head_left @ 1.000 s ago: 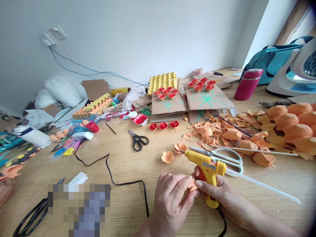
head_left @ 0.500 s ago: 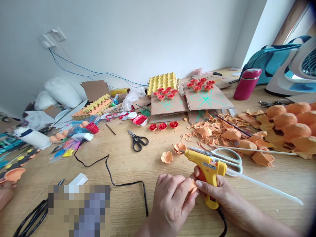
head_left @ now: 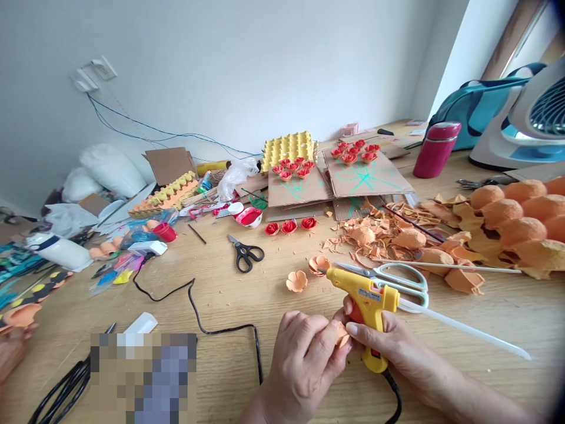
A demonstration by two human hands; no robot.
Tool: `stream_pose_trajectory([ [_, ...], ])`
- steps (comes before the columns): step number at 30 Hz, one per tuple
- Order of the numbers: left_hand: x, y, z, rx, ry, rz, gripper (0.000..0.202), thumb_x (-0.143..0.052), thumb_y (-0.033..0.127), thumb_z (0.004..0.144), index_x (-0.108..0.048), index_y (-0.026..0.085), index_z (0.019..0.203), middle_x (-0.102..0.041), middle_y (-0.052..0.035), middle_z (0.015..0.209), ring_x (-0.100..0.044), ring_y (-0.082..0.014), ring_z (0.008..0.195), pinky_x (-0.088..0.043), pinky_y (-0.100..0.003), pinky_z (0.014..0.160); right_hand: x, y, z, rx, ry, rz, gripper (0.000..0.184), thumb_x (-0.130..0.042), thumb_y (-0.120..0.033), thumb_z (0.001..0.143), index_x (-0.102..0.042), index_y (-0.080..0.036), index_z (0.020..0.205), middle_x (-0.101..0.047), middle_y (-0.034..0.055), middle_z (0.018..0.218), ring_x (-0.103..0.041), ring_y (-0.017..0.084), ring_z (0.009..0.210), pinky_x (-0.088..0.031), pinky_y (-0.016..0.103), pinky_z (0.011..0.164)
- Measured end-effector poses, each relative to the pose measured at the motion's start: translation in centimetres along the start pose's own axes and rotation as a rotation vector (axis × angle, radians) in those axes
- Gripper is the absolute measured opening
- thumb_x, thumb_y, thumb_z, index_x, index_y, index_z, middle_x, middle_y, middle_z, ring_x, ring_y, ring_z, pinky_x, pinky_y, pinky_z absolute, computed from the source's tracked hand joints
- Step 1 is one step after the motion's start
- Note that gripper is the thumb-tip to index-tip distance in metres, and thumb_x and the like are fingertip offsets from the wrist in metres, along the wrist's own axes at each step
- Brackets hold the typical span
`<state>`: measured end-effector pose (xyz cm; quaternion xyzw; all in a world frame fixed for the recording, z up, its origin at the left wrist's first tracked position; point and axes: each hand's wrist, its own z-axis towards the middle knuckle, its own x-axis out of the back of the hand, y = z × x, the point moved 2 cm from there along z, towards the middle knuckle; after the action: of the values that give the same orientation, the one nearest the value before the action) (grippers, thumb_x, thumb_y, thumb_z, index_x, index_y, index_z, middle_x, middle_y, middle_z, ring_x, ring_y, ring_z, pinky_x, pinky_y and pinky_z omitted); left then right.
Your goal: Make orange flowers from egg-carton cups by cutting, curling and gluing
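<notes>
Closed around a small orange egg-carton flower (head_left: 342,335) is my left hand (head_left: 304,359), its fingers hiding much of the piece. My right hand (head_left: 392,341) grips a yellow glue gun (head_left: 364,294) with its nozzle pointing left, and its thumb presses against the same flower. A translucent glue stick (head_left: 468,330) sticks out of the gun's back. Just beyond the nozzle lie two orange egg-carton cups cut like petals, one cup (head_left: 296,281) in front of the other cup (head_left: 319,265). White-handled scissors (head_left: 401,282) lie behind the gun.
Black scissors (head_left: 245,254) and three red flowers (head_left: 289,227) lie mid-table. Behind them, cardboard sheets (head_left: 366,176) carry more red flowers. Orange scraps (head_left: 362,235) and an egg tray (head_left: 521,218) fill the right. A black cord (head_left: 220,333) crosses the left; another person's hand (head_left: 13,350) is at the left edge.
The view has shifted slightly. Both my hands keep nearly the same pose on the flower and the glue gun. At the left edge, the other person's hand has moved a little.
</notes>
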<state>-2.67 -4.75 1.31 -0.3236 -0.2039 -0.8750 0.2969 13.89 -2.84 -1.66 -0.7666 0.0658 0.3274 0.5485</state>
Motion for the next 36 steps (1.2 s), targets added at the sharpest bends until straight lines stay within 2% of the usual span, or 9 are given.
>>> stream_pose_trajectory([
  [5, 0.0, -0.3, -0.1, 0.029, -0.012, -0.067, 0.019, -0.063, 0.015, 0.096, -0.066, 0.014, 0.115, -0.071, -0.0074, 0.089, -0.061, -0.019, 0.075, -0.05, -0.034, 0.072, 0.0, 0.1, 0.1, -0.006, 0.044, 0.002, 0.043, -0.089, -0.046, 0.072, -0.06, -0.021, 0.091, -0.067, -0.0011, 0.08, -0.057, 0.015, 0.073, -0.045, 0.028, 0.072],
  [10, 0.0, -0.4, -0.2, 0.038, -0.001, -0.111, 0.021, -0.059, 0.015, 0.099, -0.065, 0.015, 0.119, -0.074, -0.0087, 0.095, -0.066, -0.0193, 0.081, -0.053, -0.034, 0.075, -0.2, -0.2, 0.1, 0.01, 0.038, 0.009, 0.038, -0.09, -0.044, 0.071, -0.063, -0.021, 0.086, -0.067, -0.0004, 0.08, -0.059, 0.016, 0.073, -0.047, 0.028, 0.071],
  [15, -0.3, -0.3, -0.3, 0.095, 0.039, -0.119, 0.019, -0.058, 0.021, 0.1, -0.061, 0.017, 0.119, -0.074, -0.0072, 0.09, -0.067, -0.0187, 0.078, -0.054, -0.033, 0.073, 0.0, -0.1, 0.2, 0.036, 0.03, -0.019, 0.035, -0.087, -0.047, 0.075, -0.066, -0.02, 0.085, -0.067, -0.0001, 0.08, -0.059, 0.015, 0.073, -0.048, 0.027, 0.071],
  [19, -0.3, -0.1, -0.3, 0.133, 0.066, -0.118, 0.028, -0.06, 0.022, 0.099, -0.054, 0.017, 0.126, -0.072, -0.005, 0.083, -0.064, -0.0172, 0.071, -0.055, -0.032, 0.072, 0.1, 0.1, 0.3, 0.047, 0.029, -0.026, 0.034, -0.086, -0.045, 0.077, -0.065, -0.021, 0.088, -0.068, -0.0004, 0.08, -0.062, 0.015, 0.074, -0.049, 0.027, 0.071],
  [24, 0.0, -0.3, -0.5, 0.215, 0.062, -0.264, 0.043, -0.061, 0.028, 0.098, -0.046, 0.016, 0.136, -0.072, -0.0081, 0.097, -0.066, -0.0177, 0.077, -0.056, -0.034, 0.078, -0.1, -0.3, 0.2, 0.025, 0.061, -0.011, 0.039, -0.089, -0.046, 0.073, -0.063, -0.022, 0.09, -0.07, 0.0004, 0.084, -0.065, 0.016, 0.073, -0.053, 0.029, 0.07],
  [28, 0.0, -1.0, -1.0, 0.386, 0.111, -0.371, 0.025, -0.054, 0.02, 0.099, -0.053, 0.02, 0.124, -0.067, -0.0077, 0.103, -0.065, -0.0169, 0.085, -0.056, -0.032, 0.084, -0.1, -0.6, 0.3, 0.031, 0.075, -0.023, 0.042, -0.09, -0.046, 0.071, -0.062, -0.021, 0.09, -0.072, 0.0018, 0.086, -0.064, 0.016, 0.074, -0.053, 0.029, 0.072],
  [31, -0.1, -1.6, -0.9, 0.482, 0.169, -0.411, 0.011, -0.053, 0.012, 0.097, -0.057, 0.022, 0.101, -0.063, -0.0031, 0.091, -0.064, -0.0158, 0.085, -0.055, -0.028, 0.08, 0.0, -0.5, 0.3, 0.04, 0.047, -0.02, 0.042, -0.089, -0.046, 0.073, -0.061, -0.021, 0.092, -0.072, 0.0014, 0.087, -0.064, 0.014, 0.073, -0.053, 0.027, 0.07],
  [33, -0.2, -1.9, -0.7, 0.51, 0.16, -0.42, 0.013, -0.055, 0.011, 0.096, -0.056, 0.022, 0.088, -0.061, -0.0004, 0.083, -0.063, -0.0146, 0.079, -0.053, -0.025, 0.073, 0.1, -0.2, 0.3, 0.039, 0.037, -0.023, 0.041, -0.088, -0.046, 0.075, -0.06, -0.021, 0.092, -0.072, 0.0017, 0.088, -0.063, 0.013, 0.072, -0.052, 0.027, 0.069],
  [36, -0.4, -2.3, -0.4, 0.543, 0.115, -0.438, 0.017, -0.059, 0.012, 0.095, -0.057, 0.02, 0.081, -0.061, 0.0014, 0.076, -0.06, -0.0128, 0.07, -0.05, -0.023, 0.067, 0.2, 0.0, 0.3, 0.041, 0.028, -0.022, 0.04, -0.087, -0.045, 0.077, -0.059, -0.021, 0.094, -0.072, 0.002, 0.09, -0.063, 0.013, 0.071, -0.053, 0.028, 0.07],
])
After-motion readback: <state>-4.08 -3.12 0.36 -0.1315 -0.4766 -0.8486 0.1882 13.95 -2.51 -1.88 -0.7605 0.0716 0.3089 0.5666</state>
